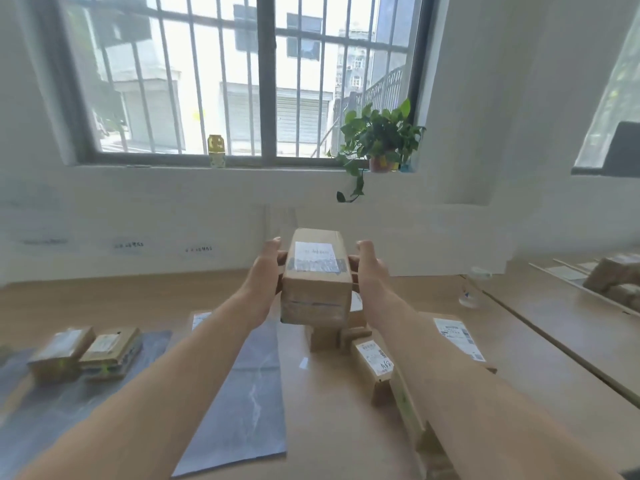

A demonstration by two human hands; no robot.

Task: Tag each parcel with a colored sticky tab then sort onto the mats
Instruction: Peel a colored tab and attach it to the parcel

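**Two hands, one brown cardboard parcel held up over the table**

Two bare hands clasping a brown cardboard parcel (316, 277) from either side, lifted clear of the light wooden table (329, 427). Left hand (265, 271) pressed flat to its left face, right hand (369, 270) to its right face, fingers wrapped round and gripping. White printed label on the parcel's top, text too blurred to read, with a band of grey tape just below it.

Under and right of the lifted parcel, more cardboard boxes clustered on the table: a narrow long carton (374, 363) with a white label and a handwritten mark that looks like "A62", though not certain; a flat carton (459, 336) bearing a white barcode label, partly behind the right forearm.

On the left, two small brown parcels (86, 351) side by side and touching, each with a pale label, resting on a dark grey mat (69, 407). Second grey marbled mat (249, 393) in the middle, lying between the forearms, with nothing on its visible part.

Clear plastic bottle (472, 289) standing near the table's far edge. White wall behind, faint unreadable writing across it. Barred window (242, 77) above; on its sill a yellow jar (216, 151) and a leafy green potted plant (379, 140) in a pink pot, one vine trailing down.
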